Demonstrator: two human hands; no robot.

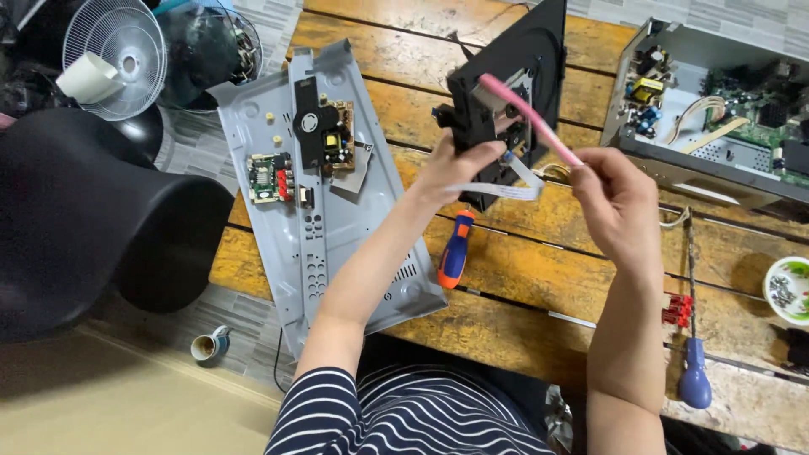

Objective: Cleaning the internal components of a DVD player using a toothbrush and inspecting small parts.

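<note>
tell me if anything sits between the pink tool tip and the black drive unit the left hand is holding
Nothing visible does. The pink tool in the right hand already reaches the black drive unit held by the left hand; the white ribbon cable hangs below.

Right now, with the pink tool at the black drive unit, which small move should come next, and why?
Probably steady the black drive unit and seat the pink-handled tool squarely before turning. The left hand holds the unit tilted off the table, the right hand grips the tool's far end, and the white ribbon cable hangs loose just below.
</note>
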